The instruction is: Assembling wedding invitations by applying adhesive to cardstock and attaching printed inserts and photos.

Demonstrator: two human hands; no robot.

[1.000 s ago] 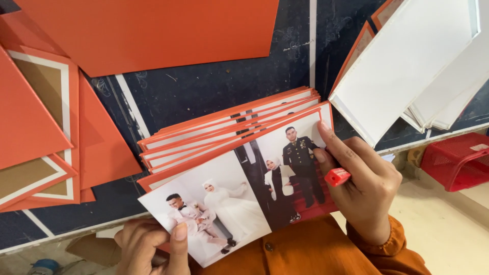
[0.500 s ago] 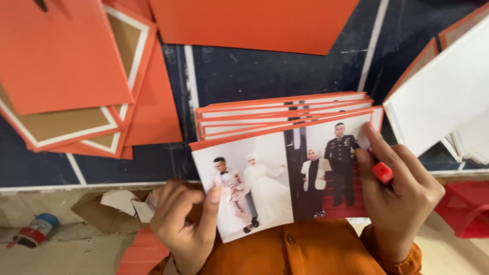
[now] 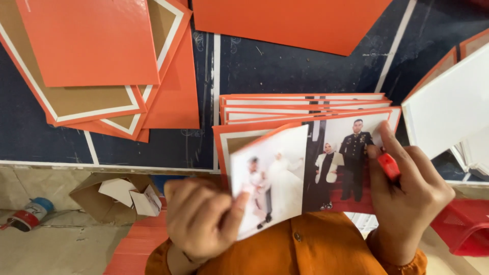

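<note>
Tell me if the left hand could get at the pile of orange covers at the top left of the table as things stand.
Probably yes. The left hand is pinching the lifted photo page, so it would have to let go first. Between it and the orange covers lies only bare dark table.

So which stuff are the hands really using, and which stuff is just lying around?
In use:
- left hand, lifting the left photo
- right hand, holding down the right photo, with a small red thing in its grip
- stack of orange cards underneath

Lying about:
- orange covers
- white boards
- cardboard box
- small can
- red crate
</note>
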